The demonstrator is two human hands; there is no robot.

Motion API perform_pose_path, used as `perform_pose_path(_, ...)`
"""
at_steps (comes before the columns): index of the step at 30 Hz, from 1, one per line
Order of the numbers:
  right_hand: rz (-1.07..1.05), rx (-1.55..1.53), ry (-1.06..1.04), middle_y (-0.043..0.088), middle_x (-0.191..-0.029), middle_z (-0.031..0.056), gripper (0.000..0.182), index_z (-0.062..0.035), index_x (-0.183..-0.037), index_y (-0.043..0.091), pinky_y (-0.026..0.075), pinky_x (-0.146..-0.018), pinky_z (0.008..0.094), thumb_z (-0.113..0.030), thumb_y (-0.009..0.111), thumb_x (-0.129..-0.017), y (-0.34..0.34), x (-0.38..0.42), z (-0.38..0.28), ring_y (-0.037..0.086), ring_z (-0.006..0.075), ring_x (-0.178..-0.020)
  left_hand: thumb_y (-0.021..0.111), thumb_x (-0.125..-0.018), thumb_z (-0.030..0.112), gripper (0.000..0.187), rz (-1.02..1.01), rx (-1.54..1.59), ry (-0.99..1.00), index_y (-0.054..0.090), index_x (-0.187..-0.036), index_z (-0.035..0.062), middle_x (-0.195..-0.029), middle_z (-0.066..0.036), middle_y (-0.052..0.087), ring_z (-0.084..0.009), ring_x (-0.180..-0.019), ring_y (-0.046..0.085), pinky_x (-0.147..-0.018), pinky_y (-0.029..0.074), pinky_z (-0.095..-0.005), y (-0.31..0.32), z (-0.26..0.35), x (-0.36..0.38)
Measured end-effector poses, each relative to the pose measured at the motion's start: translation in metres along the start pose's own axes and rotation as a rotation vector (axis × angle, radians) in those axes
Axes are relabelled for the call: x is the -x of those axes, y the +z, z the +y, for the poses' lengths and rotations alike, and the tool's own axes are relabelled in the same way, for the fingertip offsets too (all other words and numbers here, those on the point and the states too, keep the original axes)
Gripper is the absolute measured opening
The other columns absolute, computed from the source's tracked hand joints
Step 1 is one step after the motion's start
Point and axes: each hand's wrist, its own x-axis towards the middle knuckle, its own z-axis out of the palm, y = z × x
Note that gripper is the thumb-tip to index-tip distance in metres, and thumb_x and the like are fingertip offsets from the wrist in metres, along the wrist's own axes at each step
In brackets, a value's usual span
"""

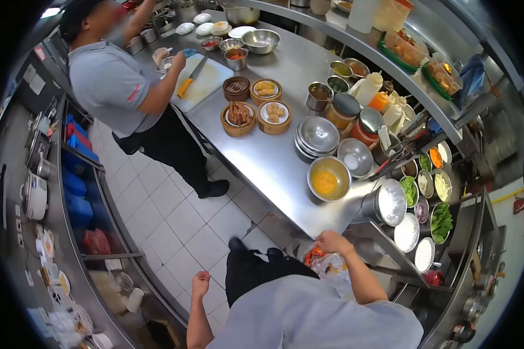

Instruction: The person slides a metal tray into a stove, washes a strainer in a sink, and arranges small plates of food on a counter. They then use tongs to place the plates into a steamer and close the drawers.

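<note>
My left hand [201, 284] hangs over the tiled floor with its fingers curled in, and nothing shows in it. Close to the front corner of the steel table, my right hand [330, 241] has its fingers bent together. Whatever it may hold is hidden. Below it hangs a clear plastic bag [335, 269] with orange and yellow scraps inside. The nearest vessel on the table is a metal bowl [312, 189] with yellow egg [325, 181] in it. Stacked steel bowls [318, 135] and another metal bowl [355, 156] stand behind.
A co-worker [113, 75] stands at the far left by a white cutting board [209, 87] with a yellow-handled knife [186, 86]. Bamboo steamers [239, 129] of food sit mid-table. To the right are squeeze bottles [368, 87], a bowl of white powder [392, 202] and greens [442, 221].
</note>
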Motion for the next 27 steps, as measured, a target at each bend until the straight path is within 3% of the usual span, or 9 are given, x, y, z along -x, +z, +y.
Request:
perform_pose_path(7, 0.453, -0.041, -0.166, 0.065, -0.075, 0.0162, 0.021, -0.0021, -0.087, 0.066, 0.048, -0.062, 0.0392, -0.023, 0.064, -0.085, -0.065, -0.063, -0.081, 0.061, 0.0320, -0.064, 0.063, -0.085, 0.012, 0.016, -0.125, -0.125, -0.007, 0.067, -0.091, -0.0021, -0.083, -0.012, 0.070, -0.0218, -0.079, 0.066, -0.073, 0.052, -0.0328, -0.040, -0.017, -0.125)
perform_pose_path(9, 0.498, -0.181, -0.181, 0.060, -0.067, 0.0116, 0.018, -0.0017, -0.088, 0.064, 0.047, -0.058, 0.0347, -0.019, 0.062, -0.087, -0.103, -0.079, -0.122, 0.057, 0.0229, -0.059, 0.063, -0.085, 0.012, 0.016, -0.160, -0.135, 0.057, 0.067, -0.091, -0.0019, -0.083, -0.013, 0.070, -0.0231, -0.079, 0.066, -0.074, 0.052, -0.0329, -0.057, -0.007, -0.167)
perform_pose_path(11, 0.537, -0.348, -0.206, 0.060, -0.068, 0.0047, 0.015, -0.0021, -0.090, 0.063, 0.046, -0.058, 0.0302, -0.017, 0.061, -0.090, -0.144, -0.102, -0.155, 0.056, 0.0127, -0.062, 0.062, -0.086, 0.013, 0.017, -0.200, -0.127, 0.119, 0.067, -0.093, -0.0016, -0.083, -0.014, 0.070, -0.0240, -0.080, 0.067, -0.074, 0.052, -0.0329, -0.074, 0.011, -0.209)
perform_pose_path(13, 0.593, -0.504, -0.363, 0.060, -0.073, -0.0012, 0.013, -0.0035, -0.091, 0.063, 0.045, -0.058, 0.0257, -0.016, 0.060, -0.093, -0.176, -0.164, -0.150, 0.054, 0.0067, -0.067, 0.063, -0.088, 0.014, 0.019, -0.197, -0.143, 0.167, 0.067, -0.098, -0.0013, -0.085, -0.014, 0.070, -0.0233, -0.082, 0.067, -0.074, 0.052, -0.0329, -0.094, 0.054, -0.238)
perform_pose_path(17, 0.668, -0.766, -0.266, 0.062, -0.079, -0.0007, 0.014, -0.0034, -0.096, 0.064, 0.046, -0.058, 0.0231, -0.017, 0.060, -0.093, -0.268, -0.279, -0.164, 0.055, 0.0068, -0.066, 0.063, -0.091, 0.017, 0.023, -0.196, -0.122, 0.203, 0.065, -0.105, -0.0005, -0.090, -0.014, 0.070, -0.0210, -0.083, 0.067, -0.074, 0.052, -0.0327, -0.121, 0.159, -0.256)
perform_pose_path(19, 0.776, -0.722, -0.200, 0.063, -0.079, 0.0023, 0.020, -0.0014, -0.101, 0.065, 0.049, -0.058, 0.0243, -0.019, 0.060, -0.092, -0.306, -0.346, -0.151, 0.058, 0.0099, -0.063, 0.063, -0.092, 0.016, 0.023, -0.207, -0.111, 0.215, 0.065, -0.108, 0.0002, -0.094, -0.012, 0.070, -0.0185, -0.085, 0.066, -0.074, 0.052, -0.0320, -0.124, 0.201, -0.254)
perform_pose_path(21, 0.834, -0.637, 0.006, 0.065, -0.078, 0.0068, 0.026, 0.0015, -0.103, 0.064, 0.051, -0.055, 0.0271, -0.022, 0.058, -0.093, -0.331, -0.397, -0.146, 0.061, 0.0139, -0.062, 0.063, -0.092, 0.015, 0.022, -0.209, -0.032, 0.195, 0.065, -0.108, 0.0003, -0.094, -0.010, 0.070, -0.0174, -0.086, 0.066, -0.075, 0.051, -0.0313, -0.125, 0.248, -0.243)
perform_pose_path(24, 0.781, -0.733, 0.140, 0.067, -0.078, 0.0111, 0.030, 0.0042, -0.104, 0.063, 0.053, -0.051, 0.0314, -0.023, 0.055, -0.094, -0.354, -0.431, -0.156, 0.066, 0.0182, -0.064, 0.062, -0.093, 0.013, 0.021, -0.205, 0.063, 0.197, 0.065, -0.109, 0.0006, -0.096, -0.008, 0.070, -0.0153, -0.088, 0.065, -0.078, 0.051, -0.0299, -0.118, 0.292, -0.230)
perform_pose_path(27, 0.576, -0.578, 0.103, 0.069, -0.081, 0.0142, 0.033, 0.0054, -0.107, 0.061, 0.055, -0.048, 0.0346, -0.024, 0.053, -0.094, -0.368, -0.458, -0.146, 0.069, 0.0208, -0.065, 0.061, -0.094, 0.012, 0.019, -0.222, 0.182, 0.219, 0.065, -0.109, 0.0008, -0.098, -0.007, 0.069, -0.0139, -0.090, 0.063, -0.081, 0.050, -0.0285, -0.106, 0.325, -0.219)
